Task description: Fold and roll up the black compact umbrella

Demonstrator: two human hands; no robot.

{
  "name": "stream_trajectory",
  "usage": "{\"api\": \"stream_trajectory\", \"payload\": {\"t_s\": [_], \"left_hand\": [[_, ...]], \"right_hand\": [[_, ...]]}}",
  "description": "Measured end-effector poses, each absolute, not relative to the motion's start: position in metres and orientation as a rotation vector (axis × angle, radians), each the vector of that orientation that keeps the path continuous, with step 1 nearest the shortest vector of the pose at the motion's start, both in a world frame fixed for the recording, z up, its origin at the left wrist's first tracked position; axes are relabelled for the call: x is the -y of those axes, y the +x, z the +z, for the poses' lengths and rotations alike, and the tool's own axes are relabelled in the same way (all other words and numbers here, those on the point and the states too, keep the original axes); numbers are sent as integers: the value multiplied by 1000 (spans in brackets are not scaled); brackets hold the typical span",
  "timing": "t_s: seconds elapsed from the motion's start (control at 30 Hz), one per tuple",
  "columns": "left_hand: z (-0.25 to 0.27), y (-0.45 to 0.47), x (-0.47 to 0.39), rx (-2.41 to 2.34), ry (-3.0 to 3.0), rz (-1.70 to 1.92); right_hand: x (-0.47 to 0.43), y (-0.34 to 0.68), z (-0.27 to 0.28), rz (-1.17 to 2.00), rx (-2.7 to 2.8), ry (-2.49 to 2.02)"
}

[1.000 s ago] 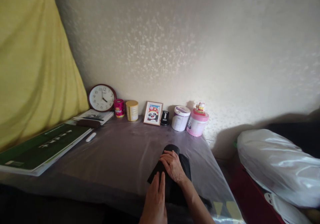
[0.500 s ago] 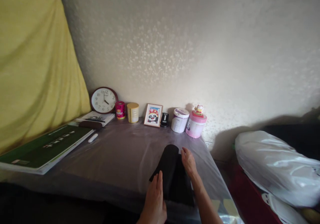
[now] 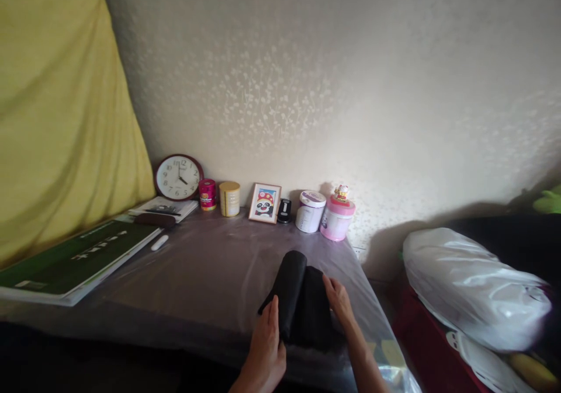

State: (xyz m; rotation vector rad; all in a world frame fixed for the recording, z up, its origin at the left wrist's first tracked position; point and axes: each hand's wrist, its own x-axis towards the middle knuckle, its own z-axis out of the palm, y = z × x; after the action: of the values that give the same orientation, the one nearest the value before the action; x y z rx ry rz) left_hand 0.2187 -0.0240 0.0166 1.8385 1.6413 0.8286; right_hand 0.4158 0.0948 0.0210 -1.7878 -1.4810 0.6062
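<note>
A black folded item (image 3: pixel 312 314), cloth-like with a rounded roll along its left part, is on the front right of the covered table; its exact kind I cannot make out. My left hand (image 3: pixel 268 346) lies along the roll's lower left side, fingers together and thumb near its bottom end. The thumb and fingers of my right hand (image 3: pixel 338 301) close on the flat right edge. Part of the lower edge is in shadow.
Along the wall stand a clock (image 3: pixel 179 177), a pink can (image 3: pixel 207 195), a yellow can (image 3: pixel 229 199), a framed panda picture (image 3: pixel 265 204), a white tub (image 3: pixel 310 213) and a pink tub (image 3: pixel 336 222). Green book (image 3: pixel 83 258) left; white plastic bag (image 3: pixel 468 288) right of the table.
My right hand has moved down and to the right along the black item, showing more of its flat right part. My left hand stays against the roll. The view has shifted slightly.
</note>
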Motion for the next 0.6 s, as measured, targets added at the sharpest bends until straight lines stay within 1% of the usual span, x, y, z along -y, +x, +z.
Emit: {"api": "stream_trajectory", "payload": {"t_s": [0.17, 0.33, 0.6], "left_hand": [[20, 222, 25, -1709, 1870, 730], [21, 222, 25, -1726, 1881, 681], [33, 224, 27, -1754, 1886, 558]], "right_hand": [[-96, 402, 17, 417, 1484, -1730], [-90, 402, 19, 421, 1452, -1613], [-97, 371, 44, 438, 1430, -1436]]}}
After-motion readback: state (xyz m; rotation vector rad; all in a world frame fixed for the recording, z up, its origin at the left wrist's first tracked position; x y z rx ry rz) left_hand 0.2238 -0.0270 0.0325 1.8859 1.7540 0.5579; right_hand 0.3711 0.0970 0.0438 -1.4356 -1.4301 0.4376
